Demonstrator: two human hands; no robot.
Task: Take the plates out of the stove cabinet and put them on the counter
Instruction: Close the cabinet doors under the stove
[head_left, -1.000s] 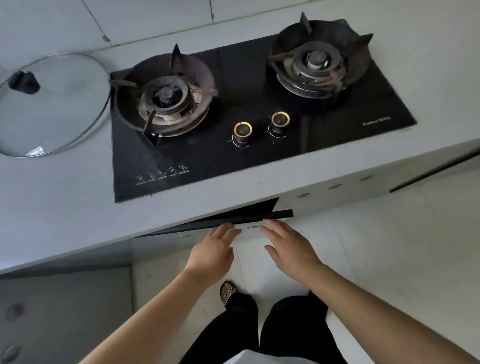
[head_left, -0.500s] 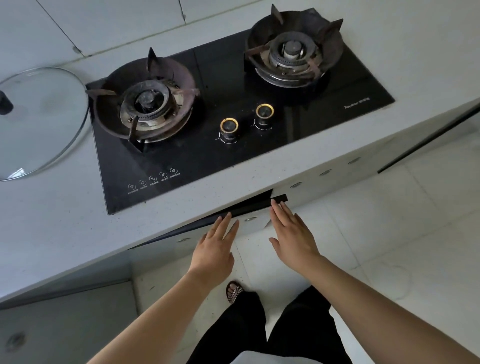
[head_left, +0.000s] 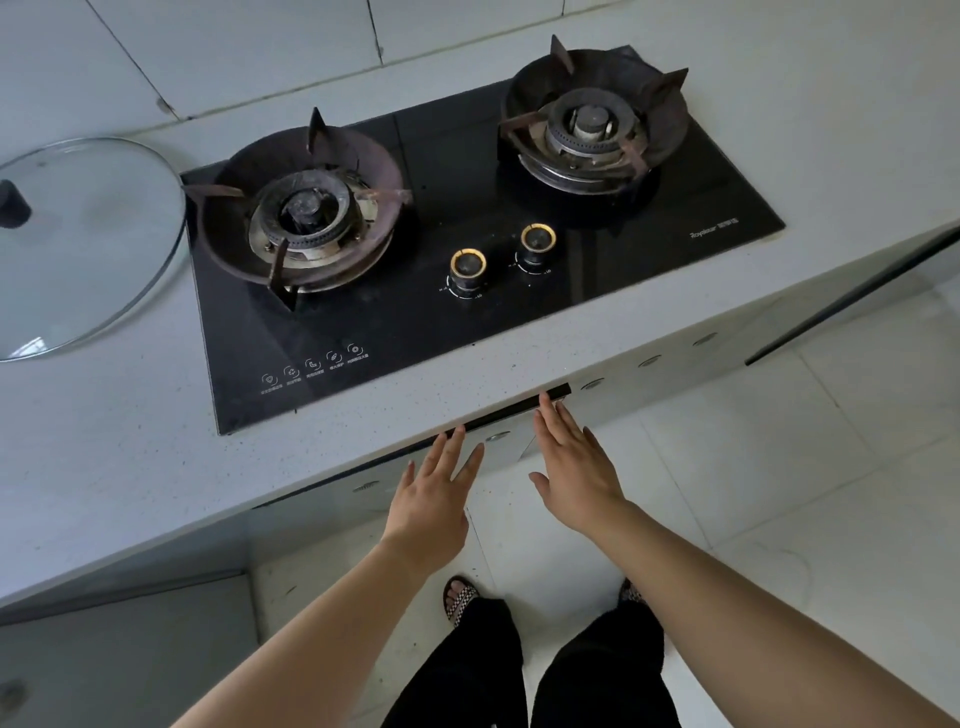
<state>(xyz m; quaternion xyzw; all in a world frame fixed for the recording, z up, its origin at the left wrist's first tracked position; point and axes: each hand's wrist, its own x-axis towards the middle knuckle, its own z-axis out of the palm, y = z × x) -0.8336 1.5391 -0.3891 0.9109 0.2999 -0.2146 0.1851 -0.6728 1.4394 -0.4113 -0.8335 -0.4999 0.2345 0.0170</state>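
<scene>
Left hand (head_left: 434, 488): released, fingers straight and spread, holding nothing; fingertips up by the counter's front edge.
Right hand (head_left: 574, 462): released, fingers straight and close together, tips at the dark top edge of the cabinet door (head_left: 506, 449); whether they touch it, I cannot tell.
Cabinet door: just below the stove, its pale front tilted slightly out.
Plates: cannot be seen; the counter (head_left: 130, 441) hides the cabinet's inside.
Stove (head_left: 467, 332): black glass, 2 burners, 2 knobs (head_left: 467, 265), set into the counter.
Glass lid (head_left: 88, 244): flat on the counter, left of the stove.
</scene>
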